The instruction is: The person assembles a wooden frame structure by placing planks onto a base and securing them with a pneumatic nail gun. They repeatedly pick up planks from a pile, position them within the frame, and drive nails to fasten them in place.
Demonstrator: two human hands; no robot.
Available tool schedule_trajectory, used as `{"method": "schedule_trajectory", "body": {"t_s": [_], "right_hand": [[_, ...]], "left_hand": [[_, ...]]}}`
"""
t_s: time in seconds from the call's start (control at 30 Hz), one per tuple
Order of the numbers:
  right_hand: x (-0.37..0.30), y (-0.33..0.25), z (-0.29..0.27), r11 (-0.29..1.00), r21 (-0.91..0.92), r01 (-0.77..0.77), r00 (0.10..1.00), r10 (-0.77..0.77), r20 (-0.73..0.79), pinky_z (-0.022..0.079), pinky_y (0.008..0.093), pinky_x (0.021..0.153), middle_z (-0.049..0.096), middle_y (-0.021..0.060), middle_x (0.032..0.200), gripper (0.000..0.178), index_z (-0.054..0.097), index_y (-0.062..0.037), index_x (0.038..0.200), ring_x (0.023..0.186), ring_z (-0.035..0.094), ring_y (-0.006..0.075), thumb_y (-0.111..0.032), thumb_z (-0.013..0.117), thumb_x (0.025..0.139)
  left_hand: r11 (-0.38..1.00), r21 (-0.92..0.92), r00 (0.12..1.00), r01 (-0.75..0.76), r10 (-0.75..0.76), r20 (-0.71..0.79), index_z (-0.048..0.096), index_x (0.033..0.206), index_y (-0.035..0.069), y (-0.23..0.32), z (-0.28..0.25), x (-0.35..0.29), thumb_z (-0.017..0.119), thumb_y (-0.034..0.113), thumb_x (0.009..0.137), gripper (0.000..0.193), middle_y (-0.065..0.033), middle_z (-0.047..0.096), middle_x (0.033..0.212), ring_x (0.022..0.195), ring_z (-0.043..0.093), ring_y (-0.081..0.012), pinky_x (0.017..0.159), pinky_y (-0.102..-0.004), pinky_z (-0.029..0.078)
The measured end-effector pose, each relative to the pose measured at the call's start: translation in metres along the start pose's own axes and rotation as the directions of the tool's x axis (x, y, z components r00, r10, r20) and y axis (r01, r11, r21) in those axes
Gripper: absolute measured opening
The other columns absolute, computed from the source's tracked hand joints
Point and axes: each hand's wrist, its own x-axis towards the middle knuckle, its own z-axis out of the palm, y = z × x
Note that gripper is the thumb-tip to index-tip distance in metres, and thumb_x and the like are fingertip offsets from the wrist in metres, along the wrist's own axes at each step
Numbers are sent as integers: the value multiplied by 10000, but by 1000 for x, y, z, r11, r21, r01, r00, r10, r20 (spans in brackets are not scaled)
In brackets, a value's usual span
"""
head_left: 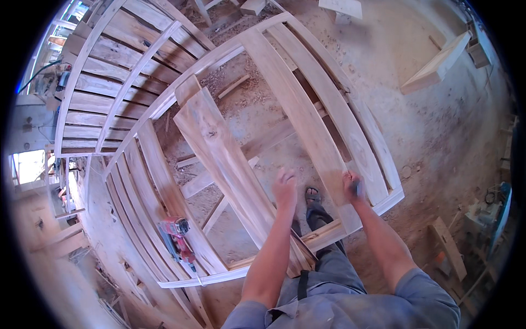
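Observation:
A large wooden frame (219,275) with planks laid across its rails spreads out before me. My right hand (352,186) is closed around a small dark object, too unclear to name, beside the near end of a plank (298,104). Over the gap to the left of that plank is my left hand (285,189), its fingers smeared by motion. Close to it runs a wide, loose-looking board (219,142) that slants across the frame. On the planks at the left lies a red power tool (178,233) resembling a nail gun.
A second slatted wooden panel (126,71) stands at the far left. Wooden beams (435,68) rest at the far right, and offcuts (449,249) lie at the near right. Through the frame's gap show scraps (233,86) on the dusty floor and my sandalled foot (313,194).

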Motion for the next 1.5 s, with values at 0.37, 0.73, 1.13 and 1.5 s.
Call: {"method": "schedule_trajectory", "body": {"t_s": [0.37, 0.73, 1.13, 1.5], "right_hand": [[34, 46, 17, 998, 13, 66, 998, -66, 3, 459, 434, 571, 604, 188, 666, 268, 582, -27, 729, 648, 640, 349, -216, 517, 908], [29, 72, 45, 991, -115, 62, 976, -84, -201, 473, 478, 686, 629, 177, 757, 337, 600, -52, 791, 775, 630, 393, -323, 487, 957], [30, 45, 29, 992, -73, -101, 983, 89, -162, 459, 474, 677, 613, 228, 773, 351, 587, -53, 748, 780, 626, 412, -340, 515, 937], [18, 18, 30, 994, -108, -29, 973, 3, -232, 486, 488, 841, 627, 221, 1042, 333, 605, -63, 1101, 961, 610, 414, -313, 592, 881]], "left_hand": [[626, 774, 900, 91, 281, -333, 263, 1515, -3, -6, -92, -35, 790, 289, 696, 1017, -283, 164, 1574, 1452, 154, -455, 1193, -541, 132], [387, 912, 878, 138, 378, -293, 252, 1518, 39, -36, -83, -23, 773, 400, 693, 1041, -360, 67, 1552, 1453, 64, -522, 1169, -600, 133], [273, 959, 788, 80, 572, -229, 262, 1490, 43, -55, -82, -17, 757, 386, 677, 1012, -390, 134, 1519, 1409, 170, -564, 1112, -658, 206], [247, 962, 804, 114, 547, -235, 247, 1526, 56, -55, -86, -17, 717, 391, 728, 985, -390, 176, 1506, 1393, 221, -554, 1118, -630, 237]]}}
